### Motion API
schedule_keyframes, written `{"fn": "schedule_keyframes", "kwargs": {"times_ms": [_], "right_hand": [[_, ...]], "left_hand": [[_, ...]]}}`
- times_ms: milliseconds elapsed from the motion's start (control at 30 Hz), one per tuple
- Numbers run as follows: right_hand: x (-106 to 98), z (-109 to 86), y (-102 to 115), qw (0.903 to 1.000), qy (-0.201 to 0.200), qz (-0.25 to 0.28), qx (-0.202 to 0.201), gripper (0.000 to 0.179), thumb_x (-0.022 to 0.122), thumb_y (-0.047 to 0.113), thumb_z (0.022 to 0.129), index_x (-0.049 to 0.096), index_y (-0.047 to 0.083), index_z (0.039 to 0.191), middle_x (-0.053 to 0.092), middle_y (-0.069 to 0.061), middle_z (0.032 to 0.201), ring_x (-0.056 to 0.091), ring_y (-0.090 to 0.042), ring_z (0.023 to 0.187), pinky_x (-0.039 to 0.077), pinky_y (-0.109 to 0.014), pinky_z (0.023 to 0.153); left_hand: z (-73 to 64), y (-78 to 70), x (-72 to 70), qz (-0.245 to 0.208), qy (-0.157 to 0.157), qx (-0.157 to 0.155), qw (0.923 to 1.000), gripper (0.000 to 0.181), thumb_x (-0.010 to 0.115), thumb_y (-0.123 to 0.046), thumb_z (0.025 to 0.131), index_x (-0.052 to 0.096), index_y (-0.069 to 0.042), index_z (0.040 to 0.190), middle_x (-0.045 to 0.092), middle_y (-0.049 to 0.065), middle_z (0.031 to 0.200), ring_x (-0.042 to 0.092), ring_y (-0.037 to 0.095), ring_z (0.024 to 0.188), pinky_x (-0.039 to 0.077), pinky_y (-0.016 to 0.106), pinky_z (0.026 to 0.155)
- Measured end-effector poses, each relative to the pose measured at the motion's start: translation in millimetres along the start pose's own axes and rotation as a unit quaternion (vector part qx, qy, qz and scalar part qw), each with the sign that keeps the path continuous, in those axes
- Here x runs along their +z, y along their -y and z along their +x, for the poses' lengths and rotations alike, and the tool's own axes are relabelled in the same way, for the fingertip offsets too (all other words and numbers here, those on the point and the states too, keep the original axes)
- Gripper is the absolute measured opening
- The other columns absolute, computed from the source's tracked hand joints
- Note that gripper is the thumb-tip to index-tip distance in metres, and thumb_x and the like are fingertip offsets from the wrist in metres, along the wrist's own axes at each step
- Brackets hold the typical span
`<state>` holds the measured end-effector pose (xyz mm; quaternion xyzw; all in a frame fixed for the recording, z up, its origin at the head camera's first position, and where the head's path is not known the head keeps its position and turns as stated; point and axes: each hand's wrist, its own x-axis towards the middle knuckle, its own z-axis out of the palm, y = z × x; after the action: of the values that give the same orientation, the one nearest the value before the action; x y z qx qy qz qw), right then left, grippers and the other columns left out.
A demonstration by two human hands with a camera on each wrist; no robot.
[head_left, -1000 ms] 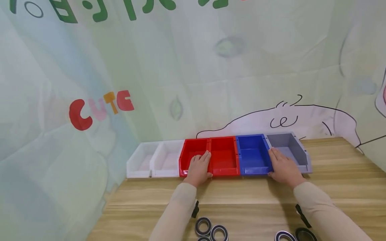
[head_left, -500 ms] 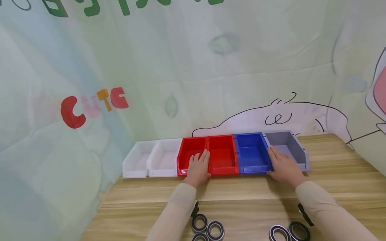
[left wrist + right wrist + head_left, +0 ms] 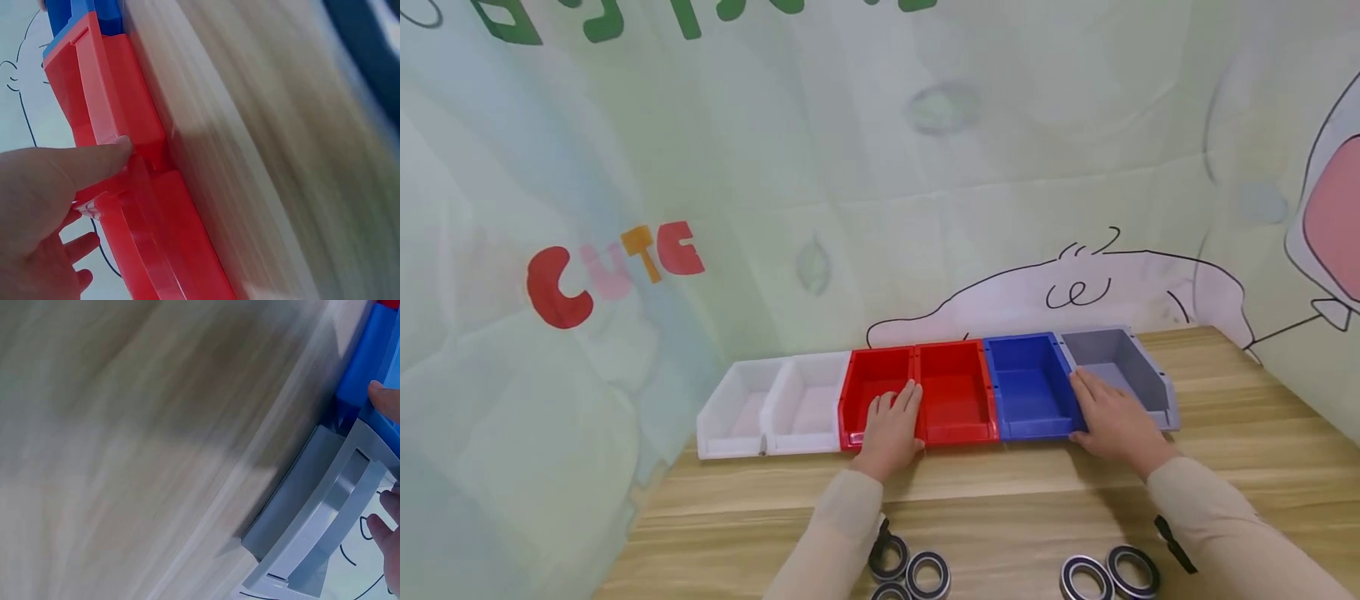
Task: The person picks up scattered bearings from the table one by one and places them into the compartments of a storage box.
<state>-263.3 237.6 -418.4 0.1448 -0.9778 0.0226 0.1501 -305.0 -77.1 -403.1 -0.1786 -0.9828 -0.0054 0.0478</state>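
Note:
A row of joined plastic storage bins stands at the back of the table. My left hand [image 3: 891, 427] rests at the seam between the left red bin [image 3: 872, 371] and the right red bin [image 3: 953, 383]. Its thumb [image 3: 103, 164] lies on the front lips there, fingers reaching over the dividing wall. My right hand [image 3: 1116, 419] rests where the blue bin [image 3: 1026, 387] meets the grey bin [image 3: 1156, 383]. In the right wrist view, its thumb [image 3: 384, 400] touches the blue front edge, while loosely spread fingers reach above the grey bin.
Two white bins [image 3: 767, 408] end the row on the left. Ball bearings lie nearer on the wooden table [image 3: 1000, 500]: a left cluster [image 3: 927, 575] by the left sleeve and a right pair [image 3: 1133, 572] by the right sleeve. A printed cloth [image 3: 820, 167] hangs behind.
The head view has turned slightly right, so the printed cloth slides left in it and more of the bearings shows. Both hands keep their places on the bins.

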Motion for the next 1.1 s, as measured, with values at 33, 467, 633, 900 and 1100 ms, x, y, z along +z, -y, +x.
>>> {"fn": "schedule_keyframes", "kwargs": {"times_ms": [33,467,633,900,1100], "right_hand": [[-0.8,-2.0,-0.4,1.0,0.001,-0.003,0.001,0.085,0.075,0.029,0.073,0.033,-0.013,0.133,0.035,-0.031,0.139,0.039,-0.044,0.124,0.038,-0.055,0.098],[-3.3,-20.4,-11.5,0.9994,-0.03,-0.018,-0.009,0.086,0.077,0.031,0.069,0.037,-0.013,0.13,0.04,-0.031,0.136,0.043,-0.044,0.119,0.033,-0.054,0.101],[-2.3,-33.3,-15.5,0.9996,-0.02,-0.018,-0.004,0.087,0.078,0.032,0.068,0.037,-0.013,0.131,0.04,-0.031,0.136,0.043,-0.045,0.12,0.032,-0.054,0.102],[-6.1,-40.9,-25.4,0.9998,-0.019,-0.008,0.004,0.089,0.077,0.032,0.069,0.034,-0.012,0.133,0.038,-0.031,0.137,0.041,-0.045,0.121,0.032,-0.055,0.101],[-10.5,-44.6,-31.2,0.9998,-0.02,-0.007,-0.002,0.088,0.078,0.03,0.068,0.035,-0.011,0.133,0.038,-0.03,0.137,0.041,-0.045,0.121,0.032,-0.055,0.1]], "left_hand": [[-1.1,-1.0,0.3,-0.001,0.0,0.002,1.0,0.092,0.078,-0.031,0.071,0.026,-0.014,0.146,0.028,0.003,0.151,0.034,0.028,0.129,0.028,0.048,0.111],[-4.9,-17.4,0.1,0.046,-0.01,0.02,0.9987,0.094,0.078,-0.036,0.069,0.027,-0.016,0.145,0.029,0.002,0.15,0.032,0.025,0.13,0.025,0.048,0.112],[-12.2,-26.8,4.0,0.049,-0.001,0.026,0.9984,0.094,0.077,-0.037,0.07,0.026,-0.016,0.146,0.029,0.003,0.15,0.032,0.026,0.13,0.024,0.048,0.112],[-14.3,-38.2,1.0,0.059,-0.013,0.028,0.9978,0.093,0.077,-0.04,0.07,0.027,-0.018,0.145,0.03,0.001,0.15,0.034,0.024,0.128,0.027,0.046,0.112],[-18.1,-44.3,0.7,0.053,0.003,0.026,0.9983,0.093,0.075,-0.043,0.071,0.025,-0.019,0.146,0.029,0.002,0.149,0.035,0.025,0.129,0.027,0.047,0.111]]}}
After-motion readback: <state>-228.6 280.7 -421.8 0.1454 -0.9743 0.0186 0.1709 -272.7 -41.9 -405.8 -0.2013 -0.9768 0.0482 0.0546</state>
